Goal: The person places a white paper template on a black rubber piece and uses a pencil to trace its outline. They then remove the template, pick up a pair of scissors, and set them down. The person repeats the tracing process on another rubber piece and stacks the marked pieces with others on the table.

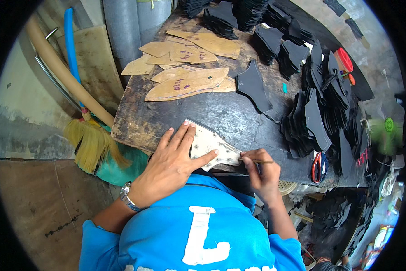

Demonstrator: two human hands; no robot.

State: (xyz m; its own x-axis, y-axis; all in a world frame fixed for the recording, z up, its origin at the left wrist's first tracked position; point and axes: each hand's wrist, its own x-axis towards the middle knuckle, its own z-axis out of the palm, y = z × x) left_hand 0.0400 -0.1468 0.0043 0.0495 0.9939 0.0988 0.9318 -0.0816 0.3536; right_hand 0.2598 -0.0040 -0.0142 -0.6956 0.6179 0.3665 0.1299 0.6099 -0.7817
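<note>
Pale cardboard pattern, dotted, flat under left hand.

Bare dark wooden desk lies open between the near pale cardboard template and the far tan cardboard patterns. Stacked black cut pieces block the right.

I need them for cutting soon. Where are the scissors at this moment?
In the head view, the scissors with red and blue handles lie at the near right edge of the worktable, right of the right hand and below the stacks of black cut pieces.
</note>
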